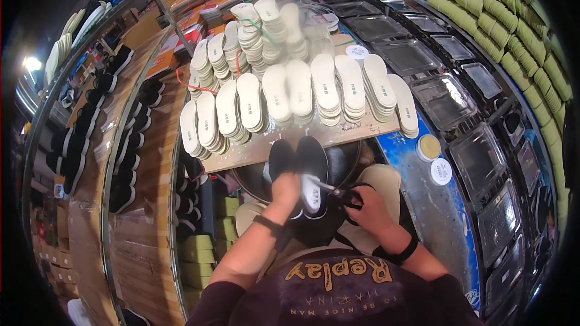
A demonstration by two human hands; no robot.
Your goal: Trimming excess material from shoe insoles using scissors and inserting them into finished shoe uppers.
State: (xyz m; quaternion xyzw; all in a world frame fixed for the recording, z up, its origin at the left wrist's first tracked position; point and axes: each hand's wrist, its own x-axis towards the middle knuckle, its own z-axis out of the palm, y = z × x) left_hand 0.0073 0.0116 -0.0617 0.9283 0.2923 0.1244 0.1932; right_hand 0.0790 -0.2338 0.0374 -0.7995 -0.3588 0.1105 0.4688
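A pair of black shoes [281, 154] sits side by side over my lap, toes pointing away from me. My left hand [286, 189] is closed around them near the opening, its fingertips partly hidden. A white printed piece [311, 193] shows at the opening of the right-hand shoe; whether it is an insole or a label I cannot tell. My right hand [366, 208] grips scissors [345, 196] by their black handles. Their blades point left and reach the white piece. Beyond the shoes, stacks of cream insoles [249, 102] stand in rows on a board.
A board [241, 161] with the insoles lies just ahead. On the right are a blue bench [444, 220] with round white-lidded tubs [440, 171] and a conveyor of black trays [474, 157]. At left, wooden shelving [136, 238] bears black shoes [124, 187].
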